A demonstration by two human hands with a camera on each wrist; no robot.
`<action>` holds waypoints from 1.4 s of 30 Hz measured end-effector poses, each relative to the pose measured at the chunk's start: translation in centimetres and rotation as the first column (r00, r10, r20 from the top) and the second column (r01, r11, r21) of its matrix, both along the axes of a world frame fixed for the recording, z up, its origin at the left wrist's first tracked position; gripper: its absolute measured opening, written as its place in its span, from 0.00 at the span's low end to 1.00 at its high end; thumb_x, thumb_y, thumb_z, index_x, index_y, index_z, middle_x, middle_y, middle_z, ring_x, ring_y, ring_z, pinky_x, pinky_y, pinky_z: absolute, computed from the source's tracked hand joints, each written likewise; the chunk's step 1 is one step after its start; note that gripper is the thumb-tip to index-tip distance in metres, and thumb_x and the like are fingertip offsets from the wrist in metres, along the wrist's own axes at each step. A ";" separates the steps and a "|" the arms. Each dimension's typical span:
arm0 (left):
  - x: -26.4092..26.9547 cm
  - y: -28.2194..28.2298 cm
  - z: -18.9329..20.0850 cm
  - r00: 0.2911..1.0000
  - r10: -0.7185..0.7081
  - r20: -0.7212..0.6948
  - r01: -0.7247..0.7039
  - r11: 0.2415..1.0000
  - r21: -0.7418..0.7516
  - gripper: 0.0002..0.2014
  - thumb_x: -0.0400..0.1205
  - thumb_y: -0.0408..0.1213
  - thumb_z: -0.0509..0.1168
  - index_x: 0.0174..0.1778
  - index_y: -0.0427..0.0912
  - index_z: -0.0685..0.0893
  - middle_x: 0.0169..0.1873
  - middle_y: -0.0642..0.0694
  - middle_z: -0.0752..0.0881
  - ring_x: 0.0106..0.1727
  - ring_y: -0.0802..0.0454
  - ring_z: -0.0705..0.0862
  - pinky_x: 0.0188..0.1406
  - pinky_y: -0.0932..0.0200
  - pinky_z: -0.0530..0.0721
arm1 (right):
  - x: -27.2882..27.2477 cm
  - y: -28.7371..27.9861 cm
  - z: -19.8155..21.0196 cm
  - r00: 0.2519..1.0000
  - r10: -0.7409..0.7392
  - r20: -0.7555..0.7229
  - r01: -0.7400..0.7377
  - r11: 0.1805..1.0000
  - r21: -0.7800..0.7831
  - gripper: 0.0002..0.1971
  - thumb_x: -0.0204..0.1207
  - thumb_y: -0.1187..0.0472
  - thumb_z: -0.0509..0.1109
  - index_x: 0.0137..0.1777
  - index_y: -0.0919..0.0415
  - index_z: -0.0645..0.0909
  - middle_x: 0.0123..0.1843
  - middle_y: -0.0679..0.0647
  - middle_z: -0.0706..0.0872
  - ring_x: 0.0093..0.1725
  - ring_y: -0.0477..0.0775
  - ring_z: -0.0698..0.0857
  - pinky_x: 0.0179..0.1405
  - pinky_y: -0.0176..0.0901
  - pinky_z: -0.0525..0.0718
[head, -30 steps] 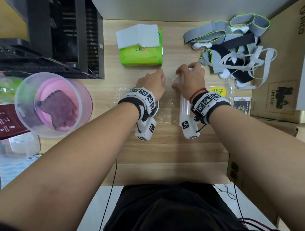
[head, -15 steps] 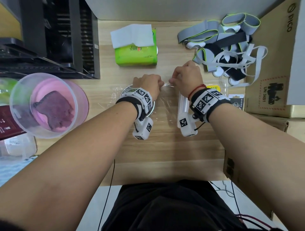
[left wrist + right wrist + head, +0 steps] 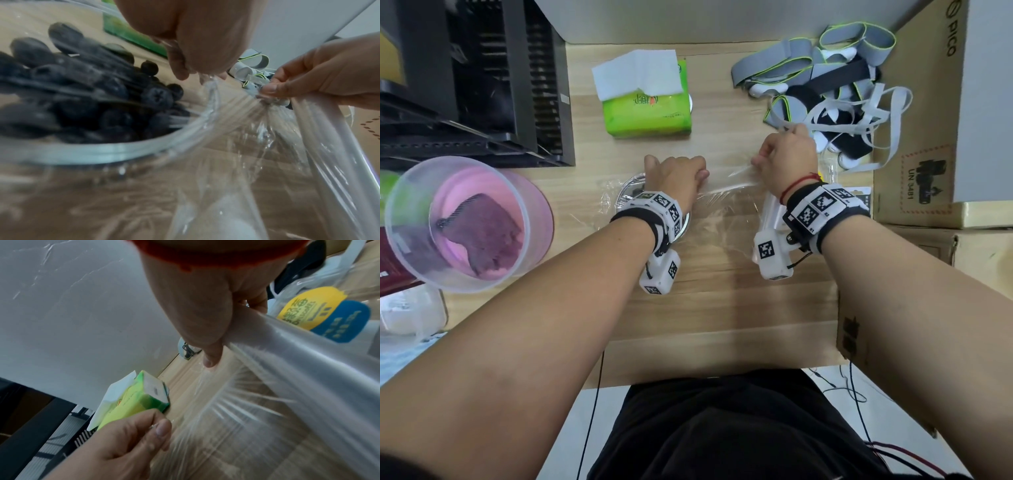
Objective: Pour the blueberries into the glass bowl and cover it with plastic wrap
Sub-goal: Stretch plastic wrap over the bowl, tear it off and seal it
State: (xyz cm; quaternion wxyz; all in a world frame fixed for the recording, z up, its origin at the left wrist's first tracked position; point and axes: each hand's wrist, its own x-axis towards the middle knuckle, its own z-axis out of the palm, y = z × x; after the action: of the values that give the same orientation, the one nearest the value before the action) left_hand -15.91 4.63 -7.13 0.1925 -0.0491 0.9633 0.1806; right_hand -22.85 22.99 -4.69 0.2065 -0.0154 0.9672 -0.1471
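Both our hands, left (image 3: 677, 178) and right (image 3: 786, 161), pinch clear plastic wrap (image 3: 726, 202) over the blueberry-filled glass bowl (image 3: 115, 151); green tissue pack (image 3: 647, 109) and grey straps (image 3: 825, 89) lie beyond.

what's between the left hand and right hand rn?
A taut sheet of plastic wrap spans from the left hand over the glass bowl to the right hand, bare wooden table beneath it. Clearest in the head and left wrist views.
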 end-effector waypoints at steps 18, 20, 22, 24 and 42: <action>0.7 0.1 -0.3 0.998 0.005 -0.066 -0.004 1.000 0.015 0.14 0.90 0.40 0.53 0.50 0.46 0.84 0.45 0.44 0.88 0.53 0.40 0.83 0.47 0.50 0.52 | 1.5 5.3 -0.2 0.956 -0.288 -0.055 0.287 0.958 -0.022 0.09 0.76 0.50 0.75 0.43 0.56 0.85 0.63 0.60 0.77 0.61 0.60 0.80 0.68 0.46 0.76; 0.7 0.1 -0.3 0.998 0.018 -0.066 -0.016 0.999 0.032 0.15 0.91 0.40 0.52 0.49 0.46 0.84 0.45 0.45 0.88 0.53 0.41 0.83 0.49 0.49 0.54 | 1.6 6.0 -0.1 0.949 -0.310 -0.061 0.309 0.951 -0.016 0.09 0.76 0.51 0.75 0.44 0.56 0.85 0.62 0.60 0.77 0.61 0.60 0.80 0.68 0.47 0.77; 0.7 0.1 -0.3 0.997 0.033 -0.069 -0.030 0.998 0.049 0.15 0.91 0.39 0.52 0.49 0.46 0.84 0.44 0.46 0.88 0.52 0.41 0.83 0.50 0.49 0.55 | 1.7 6.6 0.2 0.936 -0.345 -0.065 0.344 0.939 -0.025 0.08 0.76 0.53 0.75 0.45 0.58 0.86 0.57 0.58 0.76 0.61 0.61 0.81 0.68 0.48 0.77; 0.8 0.1 -0.3 0.997 0.045 -0.070 -0.041 0.998 0.057 0.15 0.91 0.39 0.52 0.48 0.46 0.84 0.42 0.47 0.86 0.52 0.41 0.83 0.50 0.49 0.56 | 1.8 7.1 0.3 0.933 -0.355 -0.064 0.354 0.935 -0.026 0.08 0.76 0.53 0.75 0.44 0.58 0.86 0.52 0.55 0.75 0.60 0.62 0.82 0.67 0.49 0.79; 3.1 -2.2 0.1 0.984 0.135 -0.118 -0.123 0.987 0.107 0.13 0.90 0.41 0.56 0.50 0.41 0.84 0.46 0.40 0.87 0.57 0.40 0.79 0.53 0.46 0.61 | 4.1 7.9 0.5 0.904 -0.423 -0.064 0.423 0.906 -0.012 0.05 0.76 0.54 0.74 0.42 0.55 0.86 0.50 0.56 0.82 0.59 0.59 0.84 0.62 0.51 0.83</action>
State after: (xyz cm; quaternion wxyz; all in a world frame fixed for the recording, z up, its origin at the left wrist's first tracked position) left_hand -12.84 2.43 -7.07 0.1221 -0.0905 0.9580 0.2433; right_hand -18.77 30.92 -4.20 0.1380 0.1902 0.9539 -0.1866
